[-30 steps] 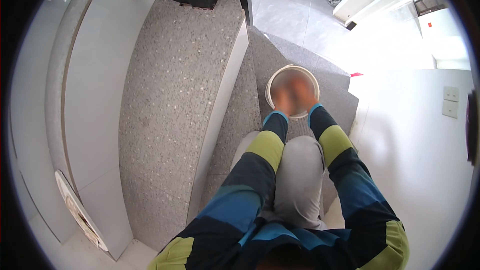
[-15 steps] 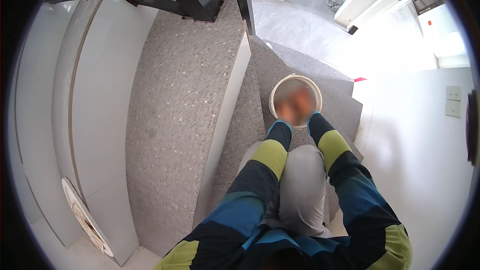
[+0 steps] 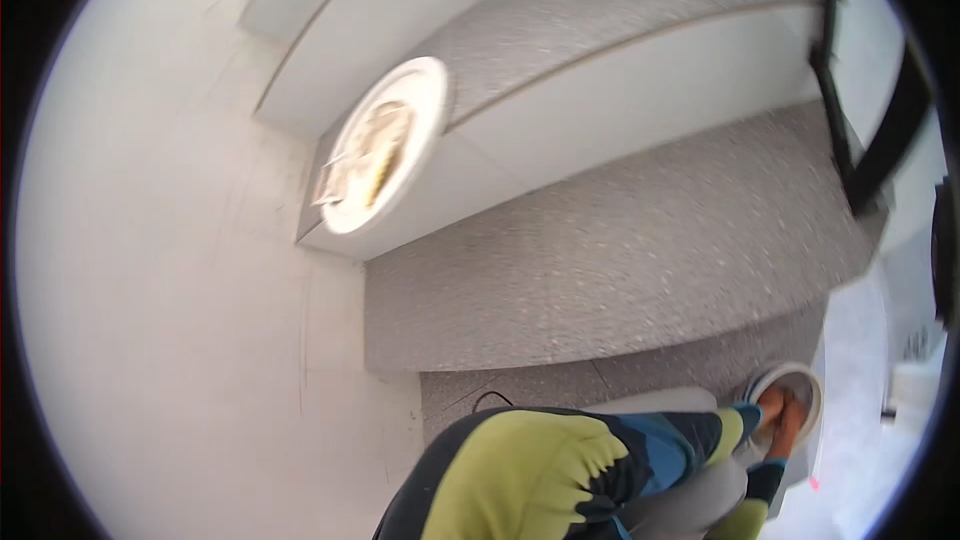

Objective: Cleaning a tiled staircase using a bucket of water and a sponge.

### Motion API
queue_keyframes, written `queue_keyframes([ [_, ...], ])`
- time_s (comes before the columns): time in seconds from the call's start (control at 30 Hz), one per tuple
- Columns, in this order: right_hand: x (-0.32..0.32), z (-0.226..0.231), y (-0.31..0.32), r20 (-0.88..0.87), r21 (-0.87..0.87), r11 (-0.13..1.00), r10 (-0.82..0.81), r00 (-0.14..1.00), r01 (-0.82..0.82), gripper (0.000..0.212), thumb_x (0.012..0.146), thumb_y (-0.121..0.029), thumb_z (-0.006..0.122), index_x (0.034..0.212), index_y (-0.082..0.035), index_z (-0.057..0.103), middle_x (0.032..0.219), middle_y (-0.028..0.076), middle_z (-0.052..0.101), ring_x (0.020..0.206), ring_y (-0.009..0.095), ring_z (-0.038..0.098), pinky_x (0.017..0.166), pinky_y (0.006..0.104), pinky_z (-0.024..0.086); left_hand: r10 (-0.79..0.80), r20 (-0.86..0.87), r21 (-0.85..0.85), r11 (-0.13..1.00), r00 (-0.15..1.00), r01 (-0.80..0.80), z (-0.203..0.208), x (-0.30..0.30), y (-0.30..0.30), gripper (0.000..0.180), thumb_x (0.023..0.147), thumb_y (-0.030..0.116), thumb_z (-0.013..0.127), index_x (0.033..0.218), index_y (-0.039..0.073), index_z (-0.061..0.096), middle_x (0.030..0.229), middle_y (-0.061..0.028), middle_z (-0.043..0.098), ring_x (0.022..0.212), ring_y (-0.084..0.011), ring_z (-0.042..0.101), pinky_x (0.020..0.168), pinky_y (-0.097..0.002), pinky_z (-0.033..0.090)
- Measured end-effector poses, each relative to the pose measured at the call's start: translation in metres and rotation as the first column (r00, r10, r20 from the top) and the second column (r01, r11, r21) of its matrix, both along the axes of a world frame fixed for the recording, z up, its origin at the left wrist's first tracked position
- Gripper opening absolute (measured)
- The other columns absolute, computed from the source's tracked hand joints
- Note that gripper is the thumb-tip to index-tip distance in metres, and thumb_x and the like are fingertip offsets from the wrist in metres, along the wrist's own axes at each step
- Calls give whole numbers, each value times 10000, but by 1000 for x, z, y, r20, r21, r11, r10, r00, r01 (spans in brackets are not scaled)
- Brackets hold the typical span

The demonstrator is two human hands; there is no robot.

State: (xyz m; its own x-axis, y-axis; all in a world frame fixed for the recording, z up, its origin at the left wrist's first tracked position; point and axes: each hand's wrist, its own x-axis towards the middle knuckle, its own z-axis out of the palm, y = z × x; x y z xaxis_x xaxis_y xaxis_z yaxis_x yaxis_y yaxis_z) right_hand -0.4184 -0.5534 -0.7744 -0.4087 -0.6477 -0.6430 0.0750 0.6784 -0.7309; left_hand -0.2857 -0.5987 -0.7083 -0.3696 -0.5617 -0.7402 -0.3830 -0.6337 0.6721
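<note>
Closest to the camera, the left sleeve [image 3: 530,480], yellow-green, black and blue, runs from the lower edge toward the right; its upper part is the largest shape low in view. Grey trousers [image 3: 690,510] below and beyond it, legs bent. Right sleeve [image 3: 765,480] shows only in part past the trousers, with a light-blue cuff. Both arms reach to a pale round bucket [image 3: 816,400] at lower right, seen from above, on the speckled grey lower step [image 3: 560,380]. Left hand [image 3: 770,403] and right hand [image 3: 789,427] are down inside the rim, close together. Grip of each: cannot tell, small and blurred; whether anything is held, also cannot tell. Bucket contents not readable. A thin black cable [image 3: 490,398] loops on the lower step, behind the left sleeve. Next up, a broad speckled middle step [image 3: 600,260], then a white riser [image 3: 650,100]. At the left end of the upper step [image 3: 620,5], a round white tray [image 3: 432,90] overlaps the riser in view; in it, blurred items, one yellow [image 3: 381,172]. Black railing [image 3: 892,140] at upper right, pale wall [image 3: 170,290] along the left.
</note>
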Motion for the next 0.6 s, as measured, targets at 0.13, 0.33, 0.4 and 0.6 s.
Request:
queue_keyframes([
  [0.13,1,-6,-9,-617,13,996,75,784,-85,391,875,-221,500,1070,111,573,1078,222,610,978,280,585,906,341,412,68,-26,92,994,997,-66,10,-17,1,333,897,238,385,1043,2,568,1014,-177,594,904,-269,571,799,-395,469],
  [0.33,29,69,-19,-352,46,975,221,909,-219,345,841,-162,493,1051,95,587,1022,210,627,896,281,592,849,364,425,135,-9,110,985,991,-133,1,-9,2,318,888,225,419,1062,4,566,1026,-184,593,929,-281,569,823,-402,457],
  [0.4,21,88,-11,288,-101,984,-112,951,147,330,838,-156,486,1047,66,612,985,194,640,876,281,595,805,373,440,131,-49,108,986,990,-125,10,-23,4,314,886,221,431,1068,4,566,1031,-187,592,938,-285,568,831,-404,452],
  [0.6,33,59,-5,-553,134,983,177,814,-123,331,869,-185,472,1055,34,635,1025,194,645,943,311,611,804,405,461,139,-74,93,987,987,-132,6,-15,12,308,877,209,465,1087,7,565,1043,-194,592,963,-297,566,854,-411,440],
])
